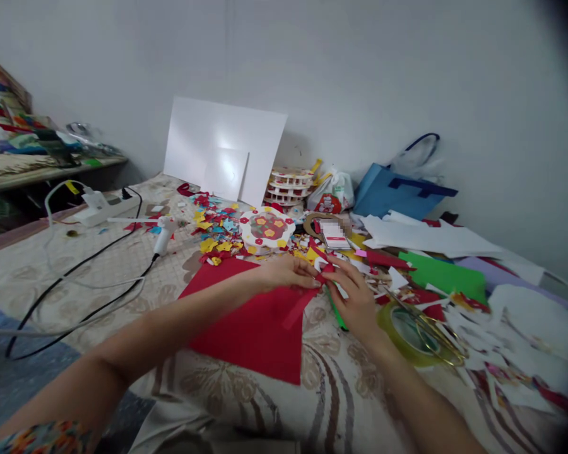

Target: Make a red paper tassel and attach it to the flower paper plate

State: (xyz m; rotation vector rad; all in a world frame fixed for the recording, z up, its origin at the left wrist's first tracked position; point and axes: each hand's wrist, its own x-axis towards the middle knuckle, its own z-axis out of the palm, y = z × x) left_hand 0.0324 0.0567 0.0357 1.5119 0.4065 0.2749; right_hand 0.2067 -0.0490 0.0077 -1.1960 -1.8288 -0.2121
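My left hand pinches a narrow red paper strip near the middle of the view. Close against it, my right hand grips the same strip with thumb and fingers, and the strip's tail hangs down between the hands. Under my left forearm lies a large red sheet, flat on the patterned cloth. A green object, partly hidden, sits beneath my right hand. Right of that hand are a roll of clear tape and gold-handled scissors resting across it.
A white glue gun with a black cord stands left. Behind my hands are a flower-decorated disc, colourful paper scraps, a phone and a tiered paper model. White boards lean on the wall near a blue bag.
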